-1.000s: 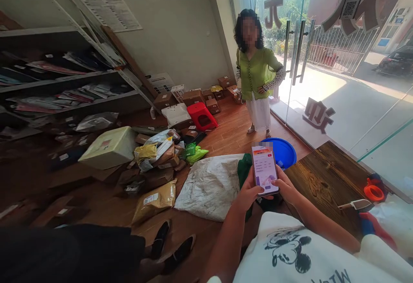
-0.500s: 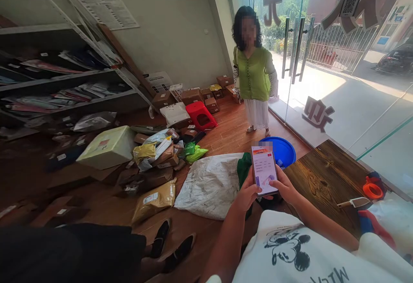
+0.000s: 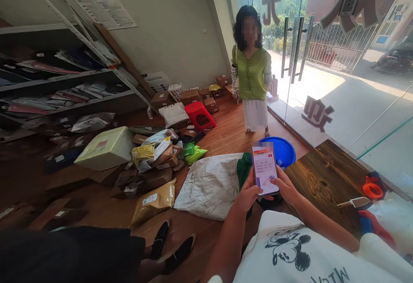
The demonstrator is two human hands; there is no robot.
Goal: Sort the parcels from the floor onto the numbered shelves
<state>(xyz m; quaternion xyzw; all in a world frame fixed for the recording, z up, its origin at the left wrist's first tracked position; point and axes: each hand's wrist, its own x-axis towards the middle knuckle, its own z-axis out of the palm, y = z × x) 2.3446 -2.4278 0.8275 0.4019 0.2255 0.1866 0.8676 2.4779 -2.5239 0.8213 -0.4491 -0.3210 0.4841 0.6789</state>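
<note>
My left hand [image 3: 245, 193] and my right hand [image 3: 286, 186] are both closed around a smartphone [image 3: 264, 169], held upright in front of my white printed T-shirt. The phone's lit screen faces me and shows red and purple parts with small text I cannot read. My left thumb lies at its lower left corner, and my right thumb rests over the lower right of the screen. Behind the phone are a blue tub [image 3: 284, 149] and a whitish woven sack [image 3: 208, 187] with green cloth [image 3: 244, 170] beside it.
A person in a green top [image 3: 251, 74] stands by the glass doors [image 3: 294, 50]. Parcels [image 3: 155, 199], a foam box [image 3: 105, 147] and a red stool [image 3: 200, 116] cover the floor. A scraper [image 3: 354, 203] and orange tape [image 3: 372, 189] lie on the wooden table [image 3: 318, 175]. Dark shoes [image 3: 180, 250] show lower left.
My right thumb has shifted slightly on the screen. The standing person's arms have moved in closer to the body. Both my hands stay on the smartphone.
</note>
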